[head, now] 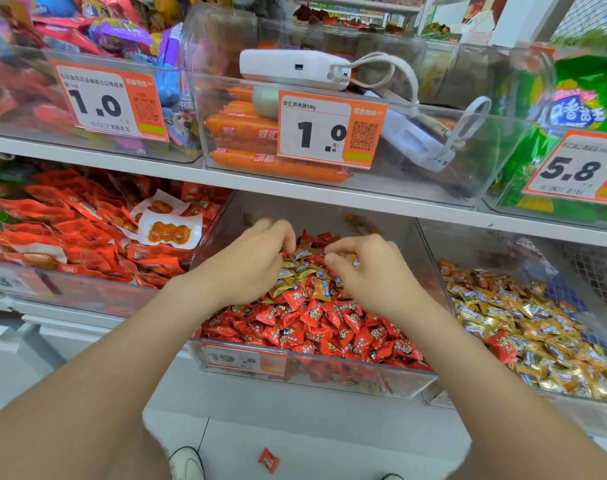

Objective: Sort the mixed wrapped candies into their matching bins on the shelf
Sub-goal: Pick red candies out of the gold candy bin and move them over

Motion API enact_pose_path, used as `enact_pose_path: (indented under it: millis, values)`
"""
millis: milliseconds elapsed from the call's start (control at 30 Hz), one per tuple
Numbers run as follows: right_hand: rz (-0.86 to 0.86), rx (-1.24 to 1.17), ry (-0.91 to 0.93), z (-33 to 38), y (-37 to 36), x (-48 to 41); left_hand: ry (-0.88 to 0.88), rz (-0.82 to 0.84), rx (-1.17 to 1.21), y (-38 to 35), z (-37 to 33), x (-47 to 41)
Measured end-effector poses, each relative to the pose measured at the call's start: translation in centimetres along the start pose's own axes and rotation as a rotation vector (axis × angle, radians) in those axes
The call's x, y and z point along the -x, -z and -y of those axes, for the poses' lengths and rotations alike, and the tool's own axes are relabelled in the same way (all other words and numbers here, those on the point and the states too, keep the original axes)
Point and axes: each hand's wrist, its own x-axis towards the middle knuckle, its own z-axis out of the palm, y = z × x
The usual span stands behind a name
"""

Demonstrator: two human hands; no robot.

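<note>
Both hands reach into the middle bin [312,379] on the lower shelf. The bin is heaped with red candies [330,327]. A cluster of gold candies [300,270] lies mixed in at the heap's 12 o'clock end, between the two hands.

The left hand [257,252], at 10 o'clock of the heap, has its fingers curled down onto the wrappers; I cannot tell whether it has hold of one. The right hand [368,271], at 1 o'clock, has fingers and thumb drawn together, pinching a gold-wrapped candy [354,262].

At 3 o'clock of this bin stands the neighbouring bin [589,414], filled with a gold heap [537,327] that has a few red pieces among it. At 6 o'clock a lone red candy [269,460] lies on the floor [330,445], near a white shoe [187,462].
</note>
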Motion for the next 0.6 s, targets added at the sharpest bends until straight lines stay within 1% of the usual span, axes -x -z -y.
enact_pose_path:
  millis: [67, 200, 300, 400, 500, 600]
  values:
    - [0.042, 0.066, 0.069, 0.2, -0.2, -0.2, 0.005, 0.007, -0.014, -0.4, 0.1, -0.6]
    - [0.207, 0.158, 0.175, -0.2, -0.7, -0.7, 0.058, 0.241, -0.16, -1.0, 0.4, -0.9]
    - [0.339, 0.278, 0.177, -0.9, -1.4, -1.1, 0.058, 0.312, -0.223, -1.2, 0.4, -1.0]
    - [0.417, 0.361, 0.15, -1.0, -1.8, -1.2, 0.015, 0.322, -0.197, -1.1, 0.9, -1.1]
    - [0.393, 0.367, 0.138, -1.1, -1.9, -1.5, -0.005, 0.312, -0.158, -0.9, 1.3, -1.0]
    - [0.317, 0.292, 0.131, -1.2, -1.4, -1.5, -0.009, 0.295, -0.144, -1.1, 1.1, -0.6]
